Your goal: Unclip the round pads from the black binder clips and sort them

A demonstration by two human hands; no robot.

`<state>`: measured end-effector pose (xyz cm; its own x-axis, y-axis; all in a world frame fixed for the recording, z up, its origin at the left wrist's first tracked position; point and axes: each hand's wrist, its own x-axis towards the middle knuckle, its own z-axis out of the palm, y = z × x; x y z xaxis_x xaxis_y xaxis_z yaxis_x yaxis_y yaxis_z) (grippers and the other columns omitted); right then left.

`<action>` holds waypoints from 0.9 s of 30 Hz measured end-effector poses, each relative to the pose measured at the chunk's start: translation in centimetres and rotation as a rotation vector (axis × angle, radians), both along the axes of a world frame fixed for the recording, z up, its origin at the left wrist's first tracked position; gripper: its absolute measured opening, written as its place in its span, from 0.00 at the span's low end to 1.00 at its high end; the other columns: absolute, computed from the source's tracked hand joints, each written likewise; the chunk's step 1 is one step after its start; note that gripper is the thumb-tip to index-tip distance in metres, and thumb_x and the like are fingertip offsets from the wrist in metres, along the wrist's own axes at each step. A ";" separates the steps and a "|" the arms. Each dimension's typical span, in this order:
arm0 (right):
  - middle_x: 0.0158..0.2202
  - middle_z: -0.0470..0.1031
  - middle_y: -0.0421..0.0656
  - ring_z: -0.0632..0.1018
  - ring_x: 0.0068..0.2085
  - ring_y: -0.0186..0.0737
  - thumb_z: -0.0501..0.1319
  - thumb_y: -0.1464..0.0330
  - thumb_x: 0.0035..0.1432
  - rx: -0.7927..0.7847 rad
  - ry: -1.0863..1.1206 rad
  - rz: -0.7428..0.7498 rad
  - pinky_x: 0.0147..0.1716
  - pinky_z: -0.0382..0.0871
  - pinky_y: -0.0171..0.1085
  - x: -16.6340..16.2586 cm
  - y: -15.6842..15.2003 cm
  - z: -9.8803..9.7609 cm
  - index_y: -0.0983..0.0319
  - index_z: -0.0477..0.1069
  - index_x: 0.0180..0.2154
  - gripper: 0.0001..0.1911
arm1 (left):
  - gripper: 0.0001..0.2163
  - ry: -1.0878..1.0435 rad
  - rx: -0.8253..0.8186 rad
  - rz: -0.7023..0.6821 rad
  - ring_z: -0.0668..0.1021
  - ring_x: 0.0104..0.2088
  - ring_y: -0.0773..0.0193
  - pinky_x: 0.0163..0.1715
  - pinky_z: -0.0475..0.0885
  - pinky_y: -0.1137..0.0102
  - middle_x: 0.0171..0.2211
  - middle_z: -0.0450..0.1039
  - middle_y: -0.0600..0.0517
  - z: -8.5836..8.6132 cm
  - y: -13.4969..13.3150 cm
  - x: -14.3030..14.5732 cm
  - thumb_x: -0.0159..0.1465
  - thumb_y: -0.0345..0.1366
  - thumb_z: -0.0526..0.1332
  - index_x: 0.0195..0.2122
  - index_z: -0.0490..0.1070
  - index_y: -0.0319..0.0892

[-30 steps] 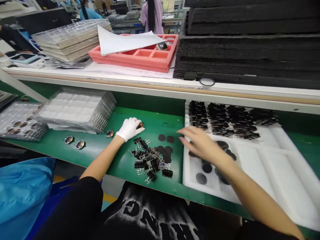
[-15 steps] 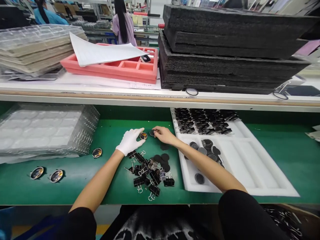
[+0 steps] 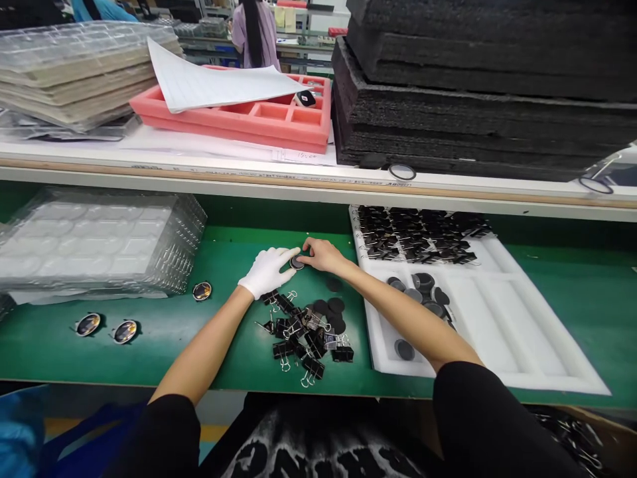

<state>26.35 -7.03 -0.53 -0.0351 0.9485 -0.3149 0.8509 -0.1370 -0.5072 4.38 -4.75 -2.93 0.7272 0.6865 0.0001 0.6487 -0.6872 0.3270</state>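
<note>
In a white glove, my left hand grips a small round metal-rimmed piece, like a watch head, by its edge. A dark disc now lies over that piece's face. My bare right hand has its thumb and fingers on the disc from the right; whether it pinches or only presses is hard to tell. Just below the hands lies a heap of black binder clips with silver handles. Thin black discs are spread beside the heap. Similar round pieces with amber-and-dark faces lie to the left.
At right, a white foam tray holds rows of binder clips and dark round discs. Clear plastic trays are stacked at left. Above runs a shelf bearing a pink foam tray and black foam sheets.
My right hand has moved left and brought the dark disc onto the round piece in my left hand, covering its amber face. The whole view has shifted slightly.
</note>
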 end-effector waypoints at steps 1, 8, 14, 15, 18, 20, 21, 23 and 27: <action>0.39 0.77 0.41 0.74 0.37 0.35 0.71 0.57 0.65 -0.001 0.028 0.000 0.33 0.55 0.33 0.0 -0.1 -0.2 0.61 0.74 0.49 0.18 | 0.26 0.011 0.017 -0.013 0.76 0.59 0.50 0.56 0.70 0.58 0.65 0.72 0.50 0.0 0.0 0.0 0.73 0.46 0.59 0.71 0.67 0.53; 0.41 0.72 0.42 0.73 0.40 0.34 0.65 0.66 0.70 0.297 0.228 0.134 0.42 0.63 0.32 0.3 -2.9 -0.8 0.64 0.74 0.51 0.11 | 0.28 0.051 0.058 -0.022 0.74 0.60 0.49 0.58 0.69 0.57 0.67 0.69 0.48 -0.1 -0.1 -0.1 0.73 0.46 0.57 0.74 0.63 0.50; 0.46 0.72 0.47 0.74 0.45 0.39 0.64 0.68 0.72 0.334 -0.023 0.345 0.46 0.64 0.37 0.0 -4.4 -0.4 0.61 0.82 0.50 0.10 | 0.28 0.175 0.086 -0.076 0.74 0.56 0.48 0.52 0.70 0.57 0.62 0.69 0.46 0.6 0.0 0.3 0.73 0.44 0.54 0.75 0.61 0.59; 0.46 0.72 0.47 0.74 0.45 0.38 0.63 0.68 0.73 0.328 -0.022 0.339 0.46 0.65 0.37 0.0 -4.4 -0.6 0.62 0.82 0.49 0.10 | 0.27 0.185 0.089 -0.073 0.74 0.56 0.48 0.52 0.70 0.57 0.61 0.69 0.46 0.6 0.0 0.4 0.73 0.44 0.54 0.74 0.62 0.59; 0.48 0.72 0.47 0.75 0.44 0.37 0.63 0.68 0.72 0.327 0.015 0.334 0.46 0.66 0.36 0.1 -4.3 -1.3 0.61 0.81 0.51 0.10 | 0.25 0.159 0.081 -0.043 0.74 0.56 0.48 0.52 0.70 0.56 0.61 0.69 0.45 0.7 -0.2 0.6 0.72 0.44 0.56 0.70 0.68 0.55; 0.49 0.72 0.47 0.75 0.45 0.37 0.64 0.70 0.71 0.327 0.043 0.333 0.46 0.67 0.36 0.1 -4.2 -1.8 0.61 0.81 0.50 0.09 | 0.24 0.127 0.065 -0.017 0.74 0.57 0.49 0.54 0.70 0.56 0.61 0.69 0.45 0.6 -0.3 0.6 0.71 0.44 0.58 0.68 0.69 0.53; 0.49 0.72 0.47 0.75 0.45 0.38 0.64 0.71 0.70 0.326 0.064 0.327 0.46 0.67 0.36 0.1 -4.1 -1.9 0.62 0.80 0.50 0.09 | 0.24 0.110 0.061 -0.007 0.74 0.57 0.49 0.55 0.70 0.56 0.62 0.69 0.45 0.5 -0.3 0.6 0.71 0.44 0.58 0.68 0.68 0.52; 0.48 0.73 0.46 0.76 0.46 0.38 0.65 0.72 0.68 0.326 0.121 0.290 0.48 0.68 0.36 0.2 -4.2 -1.7 0.63 0.79 0.51 0.10 | 0.25 0.064 0.061 0.009 0.74 0.59 0.50 0.57 0.70 0.57 0.63 0.69 0.46 0.3 -0.3 0.5 0.71 0.45 0.59 0.69 0.68 0.51; 0.43 0.73 0.44 0.75 0.43 0.36 0.65 0.73 0.66 0.296 0.215 0.170 0.47 0.67 0.35 0.6 -5.7 0.8 0.64 0.76 0.51 0.12 | 0.25 0.018 0.054 0.011 0.74 0.61 0.51 0.59 0.70 0.57 0.66 0.70 0.49 0.2 -0.3 0.4 0.70 0.46 0.61 0.67 0.69 0.49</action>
